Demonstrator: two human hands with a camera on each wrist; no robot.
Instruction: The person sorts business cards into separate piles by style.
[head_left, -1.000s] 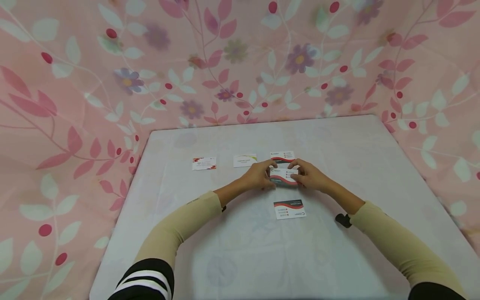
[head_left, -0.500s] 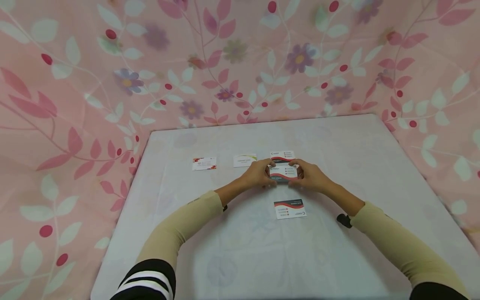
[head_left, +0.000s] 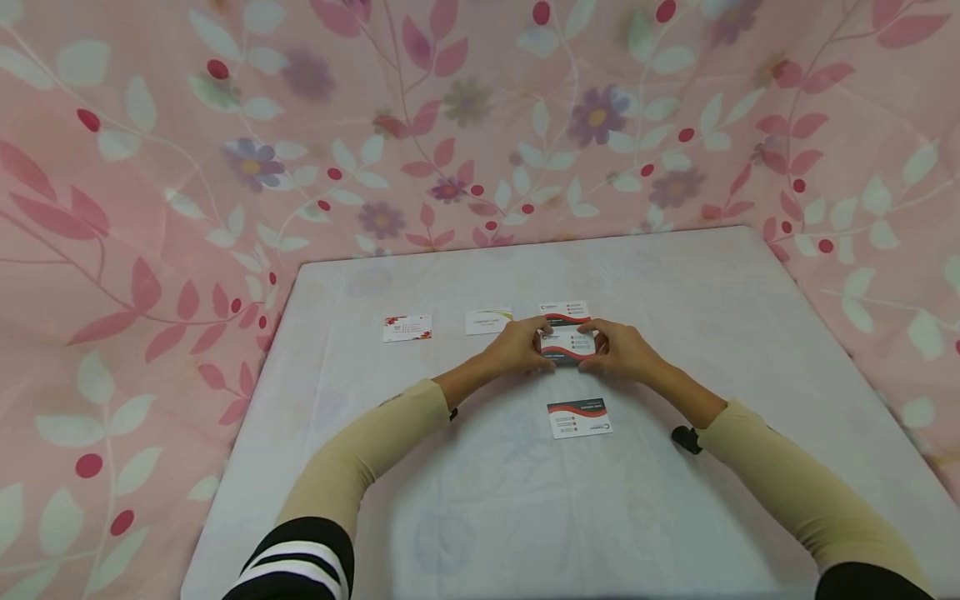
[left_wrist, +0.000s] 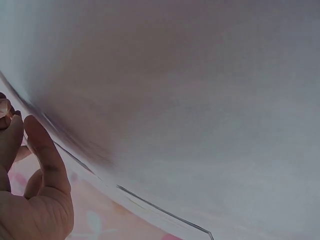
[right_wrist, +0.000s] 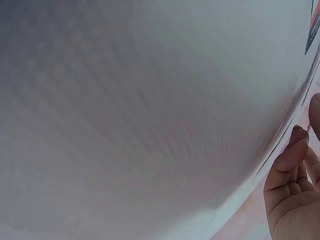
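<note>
Between both hands is a white business card (head_left: 567,340) with a red wave and a dark lower band. My left hand (head_left: 521,346) grips its left edge, and my right hand (head_left: 618,350) its right edge, thumbs at the near corners. Directly behind it, overlapped in the head view, lies a matching business card (head_left: 565,308). A third of that design, the nearer card (head_left: 580,418), lies turned the other way. In the left wrist view, the left hand (left_wrist: 40,200) has bent fingers; the right wrist view shows the right hand (right_wrist: 295,195) similarly bent.
Left of the hands lie a white card with a green curve (head_left: 487,322) and a card with red corner patterns (head_left: 407,328). The white-covered table (head_left: 480,517) meets a pink floral curtain (head_left: 420,125) at the back and sides.
Both hands have moved the held business card slightly away from the person, closer to the matching card behind. The right thumb has slid from the card's face down to its near corner.
</note>
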